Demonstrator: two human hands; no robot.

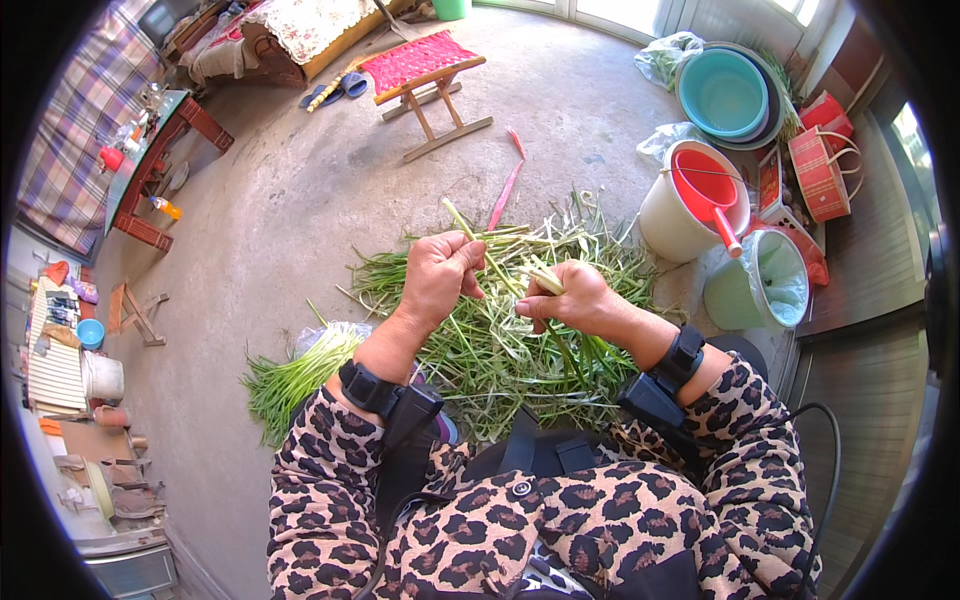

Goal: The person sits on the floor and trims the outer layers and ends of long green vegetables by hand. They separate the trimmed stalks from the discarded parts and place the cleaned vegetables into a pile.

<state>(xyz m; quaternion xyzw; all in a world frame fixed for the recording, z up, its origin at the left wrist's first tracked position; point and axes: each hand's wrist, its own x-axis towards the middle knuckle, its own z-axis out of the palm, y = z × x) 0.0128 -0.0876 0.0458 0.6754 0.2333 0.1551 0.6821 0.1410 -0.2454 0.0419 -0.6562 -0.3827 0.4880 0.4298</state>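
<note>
My left hand (pixel 442 271) pinches a single green stalk (pixel 501 271) between thumb and fingers; its pale end sticks up past the hand. My right hand (pixel 568 292) is closed around a small bunch of pale-ended stalks (pixel 541 274), and the lower part of the single stalk runs down to it. Below both hands spreads a large heap of loose leafy greens (pixel 495 360), mixed with dry, whitish leaves. To the left of my left forearm, a neater bundle of green stalks (pixel 307 379) lies on clear plastic.
A white bucket (pixel 660 217) holding a red dipper (pixel 701 176) and a lined waste bin (pixel 724 289) stand at right. Behind them are stacked basins (pixel 721 90). Ahead are a folding stool (pixel 427 64) and a pink strip (pixel 508 184). A glass-topped table (pixel 146 157) stands left.
</note>
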